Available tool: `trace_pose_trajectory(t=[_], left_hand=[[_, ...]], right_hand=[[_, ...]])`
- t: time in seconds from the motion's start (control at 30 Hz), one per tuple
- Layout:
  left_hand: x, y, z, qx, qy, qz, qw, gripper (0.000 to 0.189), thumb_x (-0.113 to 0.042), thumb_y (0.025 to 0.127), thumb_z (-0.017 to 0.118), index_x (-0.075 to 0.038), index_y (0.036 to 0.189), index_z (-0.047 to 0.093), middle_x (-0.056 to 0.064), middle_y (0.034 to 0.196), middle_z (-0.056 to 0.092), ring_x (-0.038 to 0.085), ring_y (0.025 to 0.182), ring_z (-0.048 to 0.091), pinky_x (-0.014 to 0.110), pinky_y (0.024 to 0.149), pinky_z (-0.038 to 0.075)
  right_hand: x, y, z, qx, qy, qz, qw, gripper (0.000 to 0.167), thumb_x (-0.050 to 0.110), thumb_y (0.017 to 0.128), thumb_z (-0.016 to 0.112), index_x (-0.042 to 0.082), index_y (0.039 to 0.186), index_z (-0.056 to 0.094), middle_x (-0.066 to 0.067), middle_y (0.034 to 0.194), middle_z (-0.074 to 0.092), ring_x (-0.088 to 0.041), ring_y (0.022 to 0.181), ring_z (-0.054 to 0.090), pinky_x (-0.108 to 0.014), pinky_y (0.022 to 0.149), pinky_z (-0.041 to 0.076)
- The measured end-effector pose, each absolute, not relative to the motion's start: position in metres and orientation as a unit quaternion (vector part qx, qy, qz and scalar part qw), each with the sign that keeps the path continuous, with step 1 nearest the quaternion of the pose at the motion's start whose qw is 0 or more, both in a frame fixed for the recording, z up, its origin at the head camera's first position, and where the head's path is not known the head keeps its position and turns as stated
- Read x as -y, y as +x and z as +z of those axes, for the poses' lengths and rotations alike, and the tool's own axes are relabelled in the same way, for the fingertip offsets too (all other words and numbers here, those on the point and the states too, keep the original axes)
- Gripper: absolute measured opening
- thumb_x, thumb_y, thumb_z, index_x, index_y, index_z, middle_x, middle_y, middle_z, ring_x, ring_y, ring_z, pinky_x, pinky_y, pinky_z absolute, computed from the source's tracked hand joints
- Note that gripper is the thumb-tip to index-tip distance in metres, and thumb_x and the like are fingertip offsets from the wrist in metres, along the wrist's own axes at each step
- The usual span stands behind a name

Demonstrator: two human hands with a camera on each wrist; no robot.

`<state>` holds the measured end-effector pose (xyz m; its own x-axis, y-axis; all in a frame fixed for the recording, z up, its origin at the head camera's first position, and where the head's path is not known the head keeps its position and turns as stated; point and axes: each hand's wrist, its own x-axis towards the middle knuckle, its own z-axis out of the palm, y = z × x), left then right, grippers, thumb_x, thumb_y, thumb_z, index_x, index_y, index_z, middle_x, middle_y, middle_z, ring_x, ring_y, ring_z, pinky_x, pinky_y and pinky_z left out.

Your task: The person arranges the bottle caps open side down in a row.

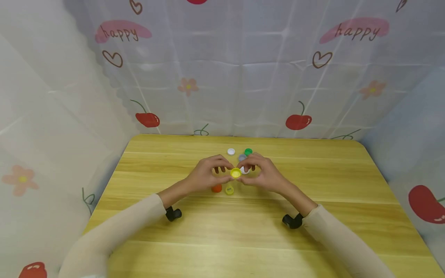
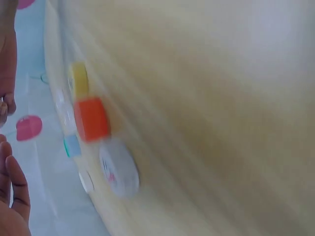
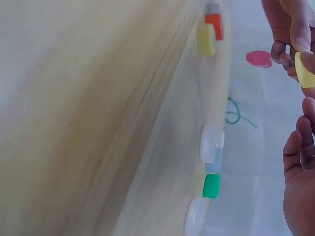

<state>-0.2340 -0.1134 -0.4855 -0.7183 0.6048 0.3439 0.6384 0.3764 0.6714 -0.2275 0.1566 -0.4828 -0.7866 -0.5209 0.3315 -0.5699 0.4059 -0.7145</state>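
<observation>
A yellow bottle cap is held up between both hands over the table, its hollow side facing the head camera. My left hand pinches its left edge with thumb and index finger. On the opposite edge, the thumb and index finger of my right hand grip it. The right wrist view catches the same yellow cap side-on at the frame's edge; the left wrist view leaves it out. Below the hands lie an orange cap and another yellow cap. Partly behind the right fingers is a white cap.
Farther back on the wooden table lie a white cap, a green cap and a grey cap. Beside the orange one, a larger white cap appears in the left wrist view. A printed curtain hangs behind the table.
</observation>
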Motion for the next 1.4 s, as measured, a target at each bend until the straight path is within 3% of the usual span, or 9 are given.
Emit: trace_pose_trajectory(t=[0.13,0.27,0.4,0.5,0.63,0.9,1.07,1.27,1.4], left_hand=[[0.112,-0.221,-0.484,0.813,-0.383,-0.438,0.029,0.027,-0.026,0.091,0.089,-0.017,0.115,0.080,0.009,0.112,0.077,0.021,0.093,0.069,0.030,0.075,0.058],[0.111,-0.216,-0.481,0.810,-0.377,-0.448,0.019,0.026,-0.027,0.092,0.088,-0.020,0.115,0.080,0.008,0.113,0.077,0.019,0.092,0.069,0.029,0.075,0.058],[0.111,-0.217,-0.478,0.786,-0.328,-0.517,-0.083,0.021,-0.025,0.099,0.081,-0.019,0.119,0.080,0.008,0.117,0.077,0.017,0.096,0.069,0.032,0.082,0.059],[0.112,-0.219,-0.475,0.747,-0.261,-0.584,-0.179,0.021,-0.023,0.103,0.074,-0.014,0.122,0.080,0.013,0.120,0.077,0.030,0.105,0.071,0.044,0.094,0.061],[0.112,-0.221,-0.474,0.722,-0.209,-0.614,-0.241,0.023,-0.023,0.104,0.071,-0.007,0.119,0.079,0.018,0.116,0.078,0.038,0.108,0.070,0.055,0.104,0.057],[0.111,-0.220,-0.471,0.719,-0.178,-0.604,-0.294,0.026,-0.026,0.104,0.066,-0.003,0.111,0.077,0.007,0.097,0.072,0.018,0.084,0.065,0.034,0.078,0.057],[0.111,-0.219,-0.473,0.727,-0.187,-0.601,-0.274,0.023,-0.022,0.104,0.066,-0.002,0.112,0.077,0.003,0.099,0.073,0.022,0.087,0.064,0.034,0.080,0.057],[0.113,-0.216,-0.472,0.784,-0.254,-0.549,-0.142,0.009,-0.019,0.098,0.074,-0.013,0.104,0.079,0.001,0.100,0.074,0.021,0.089,0.064,0.028,0.078,0.056],[0.111,-0.212,-0.469,0.796,-0.291,-0.526,-0.062,0.006,-0.018,0.095,0.078,-0.020,0.101,0.078,-0.001,0.100,0.073,0.015,0.083,0.062,0.025,0.073,0.054]], right_hand=[[-0.160,-0.217,-0.480,0.826,0.335,0.452,0.028,0.028,0.025,0.086,0.093,0.031,0.109,0.078,0.000,0.092,0.067,-0.023,0.091,0.058,-0.038,0.078,0.049],[-0.161,-0.213,-0.479,0.818,0.343,0.461,0.035,0.030,0.022,0.085,0.093,0.029,0.110,0.078,0.003,0.092,0.067,-0.020,0.090,0.059,-0.039,0.078,0.049],[-0.162,-0.212,-0.478,0.808,0.347,0.473,0.044,0.032,0.019,0.084,0.094,0.027,0.111,0.078,0.000,0.093,0.068,-0.017,0.090,0.058,-0.037,0.078,0.049],[-0.163,-0.211,-0.478,0.803,0.345,0.483,0.050,0.034,0.017,0.083,0.094,0.026,0.111,0.078,-0.004,0.093,0.069,-0.015,0.090,0.058,-0.036,0.077,0.049],[-0.162,-0.208,-0.477,0.800,0.346,0.488,0.048,0.035,0.016,0.083,0.094,0.026,0.112,0.078,-0.005,0.095,0.070,-0.019,0.091,0.059,-0.037,0.077,0.049],[-0.159,-0.206,-0.478,0.802,0.362,0.472,0.056,0.034,0.014,0.083,0.093,0.025,0.112,0.078,0.003,0.098,0.071,-0.018,0.092,0.061,-0.029,0.077,0.049],[-0.156,-0.207,-0.480,0.803,0.369,0.466,0.057,0.036,0.013,0.083,0.093,0.021,0.114,0.077,-0.003,0.099,0.071,-0.027,0.091,0.062,-0.033,0.076,0.050],[-0.157,-0.207,-0.483,0.806,0.342,0.483,0.025,0.035,0.015,0.088,0.091,0.021,0.119,0.077,-0.003,0.096,0.070,-0.019,0.086,0.063,-0.034,0.074,0.051],[-0.160,-0.209,-0.485,0.782,0.307,0.540,-0.052,0.021,0.013,0.099,0.078,0.012,0.119,0.076,-0.002,0.097,0.069,-0.018,0.085,0.064,-0.031,0.075,0.055]])
